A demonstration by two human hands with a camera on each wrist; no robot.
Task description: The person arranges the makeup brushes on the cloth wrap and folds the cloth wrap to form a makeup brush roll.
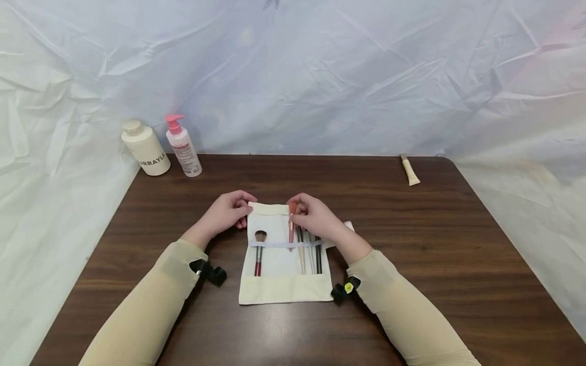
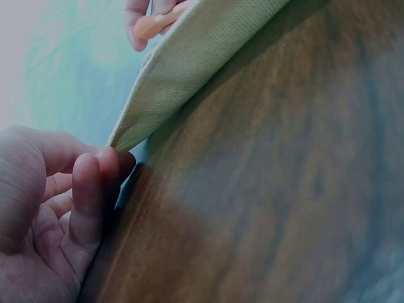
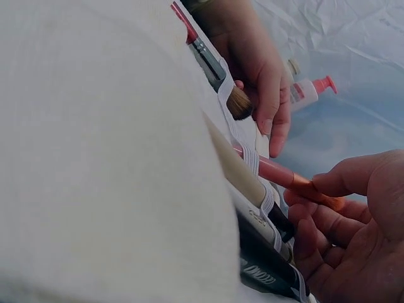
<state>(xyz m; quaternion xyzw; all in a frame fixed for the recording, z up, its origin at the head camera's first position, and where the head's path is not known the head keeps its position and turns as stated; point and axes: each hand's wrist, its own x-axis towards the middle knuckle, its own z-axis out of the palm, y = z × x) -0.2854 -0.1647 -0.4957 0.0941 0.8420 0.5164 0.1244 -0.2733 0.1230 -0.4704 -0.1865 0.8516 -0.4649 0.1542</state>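
Observation:
A cream cloth brush roll [image 1: 284, 291] lies unfolded on the table, with a white elastic band across its middle. At its far left corner my left hand [image 1: 223, 211] pinches the cloth edge between thumb and fingers. My right hand [image 1: 317, 219] pinches a pink makeup brush [image 3: 276, 172] near its orange head; its handle passes under the elastic band. Left of it, a red-handled makeup brush [image 1: 259, 253] sits in the band, its lower end inside the bottom pocket. Several other brushes, among them a beige-handled brush [image 3: 237, 161] and a black-handled one [image 3: 265, 262], stand on the right side.
On the dark wooden table [image 1: 458, 264], a cream bottle [image 1: 147, 151] and a white pump bottle [image 1: 185, 152] with a pink top stand at the back left. A small cream tube [image 1: 410, 172] lies at the back right. Pale sheeting [image 1: 293, 76] hangs behind the table.

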